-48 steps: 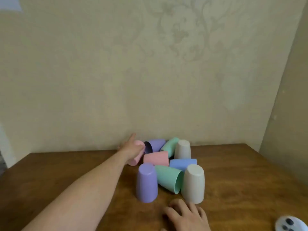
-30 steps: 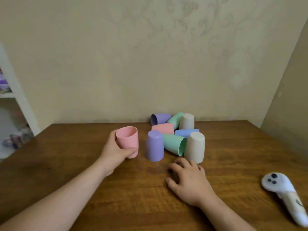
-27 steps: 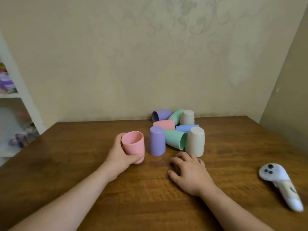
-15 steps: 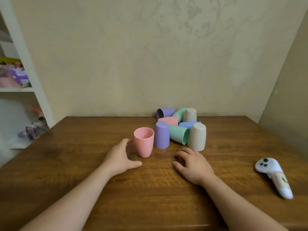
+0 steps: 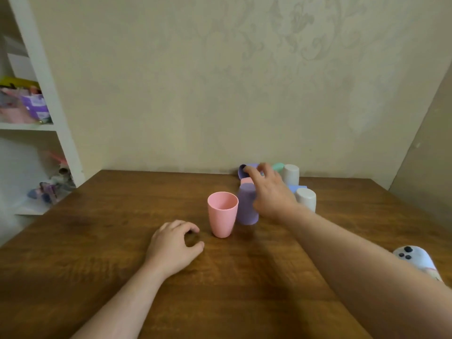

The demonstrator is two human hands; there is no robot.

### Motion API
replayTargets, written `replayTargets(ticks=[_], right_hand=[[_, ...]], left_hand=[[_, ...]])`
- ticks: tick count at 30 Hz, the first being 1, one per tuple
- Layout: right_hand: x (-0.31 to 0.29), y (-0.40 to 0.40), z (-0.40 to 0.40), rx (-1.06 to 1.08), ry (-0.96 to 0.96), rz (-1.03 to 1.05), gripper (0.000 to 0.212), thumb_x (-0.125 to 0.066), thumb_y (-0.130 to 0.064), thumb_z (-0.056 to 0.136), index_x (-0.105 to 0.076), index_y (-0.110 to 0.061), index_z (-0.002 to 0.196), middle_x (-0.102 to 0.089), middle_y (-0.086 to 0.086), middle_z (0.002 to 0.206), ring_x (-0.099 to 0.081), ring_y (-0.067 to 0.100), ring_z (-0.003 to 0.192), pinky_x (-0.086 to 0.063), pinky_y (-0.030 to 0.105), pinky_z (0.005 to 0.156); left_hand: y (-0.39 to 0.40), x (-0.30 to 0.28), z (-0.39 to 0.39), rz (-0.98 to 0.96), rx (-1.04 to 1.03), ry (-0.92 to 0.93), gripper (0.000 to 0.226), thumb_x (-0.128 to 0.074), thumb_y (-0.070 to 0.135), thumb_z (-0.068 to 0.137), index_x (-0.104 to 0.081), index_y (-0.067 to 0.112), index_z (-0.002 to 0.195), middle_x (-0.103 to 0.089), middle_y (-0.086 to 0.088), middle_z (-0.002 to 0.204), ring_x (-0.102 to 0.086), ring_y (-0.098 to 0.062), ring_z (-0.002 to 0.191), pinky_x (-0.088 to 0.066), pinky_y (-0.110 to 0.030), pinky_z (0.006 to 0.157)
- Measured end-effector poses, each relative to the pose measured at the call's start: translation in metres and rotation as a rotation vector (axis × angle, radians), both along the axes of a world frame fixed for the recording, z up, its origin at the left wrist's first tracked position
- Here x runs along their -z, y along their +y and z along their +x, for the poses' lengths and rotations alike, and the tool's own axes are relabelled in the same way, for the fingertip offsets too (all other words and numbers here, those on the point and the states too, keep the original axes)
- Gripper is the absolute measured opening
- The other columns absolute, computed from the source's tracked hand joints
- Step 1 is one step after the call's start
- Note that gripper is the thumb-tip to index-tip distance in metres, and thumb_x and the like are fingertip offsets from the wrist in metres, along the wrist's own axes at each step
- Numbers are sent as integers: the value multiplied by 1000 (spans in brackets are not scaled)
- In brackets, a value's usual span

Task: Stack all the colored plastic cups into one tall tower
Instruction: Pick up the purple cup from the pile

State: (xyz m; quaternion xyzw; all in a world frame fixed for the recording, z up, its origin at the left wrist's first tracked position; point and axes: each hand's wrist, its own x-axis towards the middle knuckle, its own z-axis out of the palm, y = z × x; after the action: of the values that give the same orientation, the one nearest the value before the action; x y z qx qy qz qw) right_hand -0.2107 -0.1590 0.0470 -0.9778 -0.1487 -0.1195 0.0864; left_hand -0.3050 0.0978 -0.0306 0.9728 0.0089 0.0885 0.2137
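At frame center, 1 empty pink cup (image 5: pixel 222 217) stood upright on the counter (image 5: pixel 97 241). The left hand (image 5: pixel 175 248) rested loosely curled, holding nothing; the right hand (image 5: pixel 271 194) hovered spread, empty, over the cup pile (image 5: pixel 299 189).

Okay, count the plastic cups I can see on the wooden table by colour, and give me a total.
Pink plastic cups: 2
Purple plastic cups: 2
Beige plastic cups: 2
Green plastic cup: 1
Blue plastic cup: 1
Total: 8 in view; the right hand covers part of the pile and may hide more.
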Motion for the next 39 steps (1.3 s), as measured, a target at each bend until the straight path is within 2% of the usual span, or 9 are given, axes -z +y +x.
replayTargets(ticks=[4,8,14,17,20,24,28,33,39], right_hand=[[4,14,23,-4,169,-325,98,-68,-5,83,-20,-44,159,-25,0,162,-34,44,137,-51,51,95],[17,6,15,-54,91,-176,74,-79,-13,77,-42,-34,137,-42,2,140,-46,35,126,-53,46,83],[31,-22,-35,82,166,-3,64,-82,-48,74,-32,-35,111,-55,-1,117,-56,21,93,-51,38,74],[41,-33,-54,141,295,-42,99,-72,-53,75,-14,-45,154,-52,1,128,-57,23,114,-54,40,88],[48,-35,-62,167,298,50,104,-67,-67,74,-8,-50,158,-51,0,131,-55,24,121,-54,42,94],[67,-32,-71,192,105,218,94,-54,-84,78,-25,-45,159,-58,-7,130,-56,20,115,-53,40,94],[86,-34,-76,232,13,560,89,-59,-78,84,-25,-45,160,-52,-18,145,-49,17,127,-44,44,101],[60,-29,-73,127,25,1060,63,-78,-49,89,-37,-66,134,-58,-40,121,-59,0,121,-52,28,98],[-21,3,-43,-102,46,1238,77,-86,-25,87,-39,-35,146,-60,-26,123,-66,-9,105,-57,18,84]], left_hand=[[1,-1,0,-40,-16,-4,33,-68,56,97,-73,42,126,-64,18,143,-54,-12,139,-46,-36,118],[3,3,3,-60,-26,-27,28,-69,55,96,-74,42,121,-67,20,138,-55,-11,135,-48,-34,116],[3,5,4,-20,6,-32,32,-70,56,94,-73,44,123,-67,21,138,-55,-11,136,-46,-32,113],[-1,3,8,-59,12,41,64,-76,64,87,-59,43,145,-62,17,149,-51,-14,144,-46,-36,119],[-4,0,17,-322,19,145,111,-90,67,68,-40,33,162,-48,6,167,-46,-21,152,-45,-43,123],[-13,-5,33,-706,92,126,127,-103,47,61,-31,32,165,-44,5,170,-48,-19,150,-43,-44,124],[-35,-8,46,-890,98,70,118,-103,21,72,-31,34,166,-51,12,150,-53,-14,137,-47,-34,112],[-58,1,50,-885,51,-2,81,-103,23,73,-55,35,137,-68,11,129,-66,-15,120,-54,-28,90],[-73,9,43,-961,30,-45,76,-101,21,76,-58,33,137,-71,9,126,-68,-8,109,-55,-9,61]])
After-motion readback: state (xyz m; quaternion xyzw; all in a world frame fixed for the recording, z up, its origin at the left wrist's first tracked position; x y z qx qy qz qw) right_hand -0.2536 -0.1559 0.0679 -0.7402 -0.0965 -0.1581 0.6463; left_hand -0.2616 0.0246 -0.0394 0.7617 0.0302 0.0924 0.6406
